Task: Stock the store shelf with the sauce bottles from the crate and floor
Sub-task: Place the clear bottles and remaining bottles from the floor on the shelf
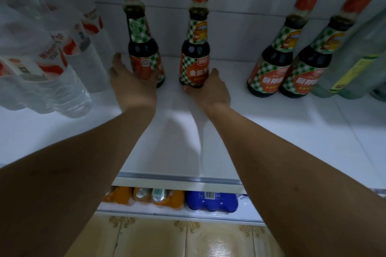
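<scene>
Shelf: the white shelf (271, 131) ran across the whole view; everything below is placed against it.
Back wall: pale panels rose behind the shelf; their top was cut off by the frame.
Floor: yellowish patterned tiles (167, 240) showed below the shelf's front edge.
Water bottles: a wrapped pack of clear bottles (48, 64) stood at the shelf's left end, blurred and cut off at the left edge.
Green bottles: pale green bottles (355, 64) stood at the shelf's right end, partly out of frame, their labels unreadable.
Lower shelf: under the shelf's front edge sat orange cans (144, 196) and a blue pack (211, 201), mostly hidden by the ledge.
Pair of sauce bottles: two dark bottles (292, 64) stood upright and touching, right of the shelf's middle, beside the green bottles.
Left sauce bottle: it (144, 48) stood upright at the back of the shelf, left of the middle, label turned away.
Right sauce bottle: it (195, 48) stood upright beside it, apart, label facing front.
Left hand: it (133, 81) wrapped the left sauce bottle's base, fingers curled round it.
Right hand: it (211, 89) gripped the right sauce bottle's base, thumb up its right side; the fingers were hidden behind.
</scene>
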